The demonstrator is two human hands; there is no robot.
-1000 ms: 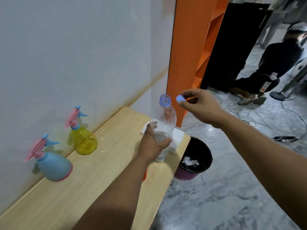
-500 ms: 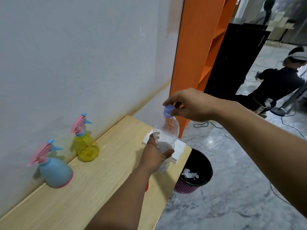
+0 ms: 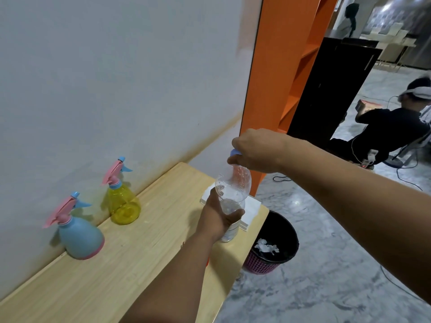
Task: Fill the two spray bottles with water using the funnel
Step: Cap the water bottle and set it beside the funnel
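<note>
A clear plastic water bottle [image 3: 233, 190] stands upright near the right end of the wooden table [image 3: 144, 248]. My left hand [image 3: 218, 217] grips its lower body. My right hand [image 3: 254, 150] curls over the bottle's neck, its fingers round the light blue cap [image 3: 234, 152]. A blue spray bottle [image 3: 80, 238] with a pink trigger head stands by the wall at the left. A yellow spray bottle [image 3: 123, 203] with the same kind of head stands further along the wall. A small orange thing shows under my left forearm; I cannot tell what it is.
A white flat block [image 3: 253, 208] lies at the table's far right corner behind the bottle. A black bin [image 3: 277, 248] with paper in it stands on the marble floor beside the table. An orange shelf unit [image 3: 279, 66] rises behind. A person [image 3: 387, 131] sits at the far right.
One second ago my right hand held the cap apart from the open bottle neck. It then brought the cap onto the neck and now grips it there. My left hand kept its hold.
</note>
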